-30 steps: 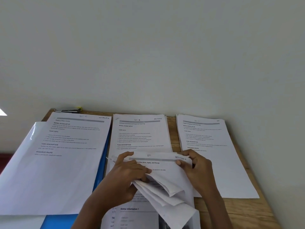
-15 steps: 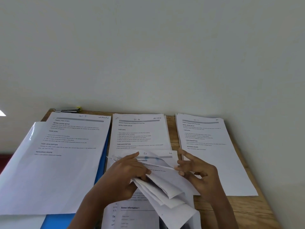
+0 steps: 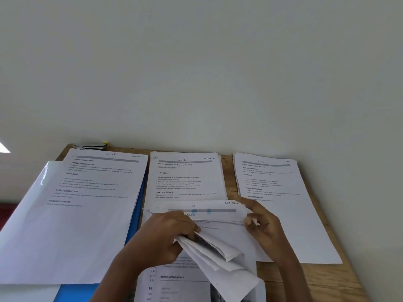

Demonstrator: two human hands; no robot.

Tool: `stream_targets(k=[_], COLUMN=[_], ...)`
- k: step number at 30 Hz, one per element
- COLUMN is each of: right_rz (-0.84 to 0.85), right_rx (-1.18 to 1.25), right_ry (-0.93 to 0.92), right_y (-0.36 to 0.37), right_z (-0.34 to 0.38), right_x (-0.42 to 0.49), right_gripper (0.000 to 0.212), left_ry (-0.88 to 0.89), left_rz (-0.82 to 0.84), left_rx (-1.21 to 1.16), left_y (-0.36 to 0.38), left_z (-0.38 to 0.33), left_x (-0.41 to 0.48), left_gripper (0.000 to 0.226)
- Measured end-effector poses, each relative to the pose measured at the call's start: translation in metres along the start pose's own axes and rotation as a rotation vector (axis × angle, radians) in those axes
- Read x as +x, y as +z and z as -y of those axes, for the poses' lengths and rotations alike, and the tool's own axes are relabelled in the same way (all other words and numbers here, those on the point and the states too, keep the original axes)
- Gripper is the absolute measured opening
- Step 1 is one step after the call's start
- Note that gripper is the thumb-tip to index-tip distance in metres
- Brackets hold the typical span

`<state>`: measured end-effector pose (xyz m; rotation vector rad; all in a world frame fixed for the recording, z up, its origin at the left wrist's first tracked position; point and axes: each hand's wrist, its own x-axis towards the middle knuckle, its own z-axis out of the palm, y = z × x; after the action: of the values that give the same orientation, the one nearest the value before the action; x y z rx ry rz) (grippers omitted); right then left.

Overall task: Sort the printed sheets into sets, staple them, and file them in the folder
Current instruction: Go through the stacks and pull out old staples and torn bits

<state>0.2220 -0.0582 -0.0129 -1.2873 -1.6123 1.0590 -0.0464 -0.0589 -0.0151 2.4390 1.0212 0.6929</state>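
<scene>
Three piles of printed sheets lie side by side on the wooden table (image 3: 305, 277): a left pile (image 3: 87, 203), a middle pile (image 3: 185, 177) and a right pile (image 3: 281, 192). In front of the middle pile I hold a loose bundle of printed sheets (image 3: 218, 236). My left hand (image 3: 168, 234) grips its folded-over sheets. My right hand (image 3: 261, 223) pinches the right edge of the top sheets, index finger stretched up to the corner. A blue folder (image 3: 72, 292) shows under the left pile. A black stapler (image 3: 93, 146) lies at the table's far left corner.
A pale wall rises right behind the table and along its right side. A glossy white sheet (image 3: 24, 205) sticks out left of the left pile. More printed sheets (image 3: 174, 286) lie under my hands at the near edge.
My right hand let go of the top sheet's corner, then pinched further sheets at the bundle's right edge. Another page now shows on top. My left hand kept its grip.
</scene>
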Motion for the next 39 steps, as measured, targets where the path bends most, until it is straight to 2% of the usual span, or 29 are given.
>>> stream_targets(k=[3, 7, 8, 10, 11, 14, 15, 22, 25, 28, 29, 31, 34, 37, 39], right_rz=[-0.006, 0.073, 0.107, 0.195, 0.24, 0.303, 0.292, 0.187, 0.166, 0.222, 0.236, 0.252, 0.209, 0.09, -0.14], right_rx=[0.115, 0.131, 0.141, 0.123, 0.103, 0.147, 0.148, 0.14, 0.094, 0.038, 0.004, -0.072, -0.132, -0.097, -0.162], right_ry=[0.187, 0.324, 0.335, 0.317, 0.304, 0.274, 0.247, 0.099, 0.115, 0.194, 0.22, 0.239, 0.173, 0.1, 0.041], right_y=[0.0, -0.004, -0.006, -0.009, -0.011, -0.012, -0.013, -0.006, -0.006, -0.008, -0.009, -0.01, -0.011, -0.016, -0.021], right_z=[-0.001, 0.001, 0.003, 0.004, 0.004, 0.005, 0.006, -0.003, -0.001, -0.003, -0.003, -0.005, -0.007, -0.004, -0.009], right_x=[0.0, -0.005, -0.006, -0.01, -0.012, -0.021, -0.024, -0.033, -0.032, -0.03, -0.029, -0.027, -0.028, -0.032, -0.033], right_gripper=[0.076, 0.066, 0.055, 0.014, 0.01, 0.041, 0.046, 0.029, 0.03, 0.027, 0.027, 0.045, 0.07, 0.06, 0.056], left_ry=[0.012, 0.014, 0.008, -0.007, -0.017, -0.037, -0.037, -0.002, -0.009, -0.025, -0.031, -0.043, -0.05, -0.055, -0.074], left_rz=[0.001, -0.007, -0.005, -0.006, -0.007, -0.007, -0.014, -0.045, -0.043, -0.037, -0.029, -0.018, -0.017, -0.015, -0.004], left_rx=[0.011, -0.001, -0.007, -0.016, -0.027, -0.09, -0.105, -0.116, -0.113, -0.115, -0.114, -0.108, -0.118, -0.138, -0.14], left_y=[-0.002, -0.002, -0.002, -0.001, -0.002, -0.004, -0.005, -0.01, -0.01, -0.008, -0.008, -0.006, -0.007, -0.01, -0.01], left_z=[-0.001, -0.002, -0.001, 0.001, 0.002, 0.004, 0.004, 0.001, 0.001, 0.003, 0.004, 0.006, 0.008, 0.007, 0.007], left_x=[0.0, 0.0, 0.0, -0.001, -0.002, -0.002, -0.003, -0.007, -0.006, -0.005, -0.005, -0.003, 0.002, 0.005, 0.005], left_gripper=[0.034, 0.034, 0.035, 0.034, 0.031, 0.013, 0.012, 0.016, 0.016, 0.016, 0.017, 0.016, 0.012, 0.01, 0.013])
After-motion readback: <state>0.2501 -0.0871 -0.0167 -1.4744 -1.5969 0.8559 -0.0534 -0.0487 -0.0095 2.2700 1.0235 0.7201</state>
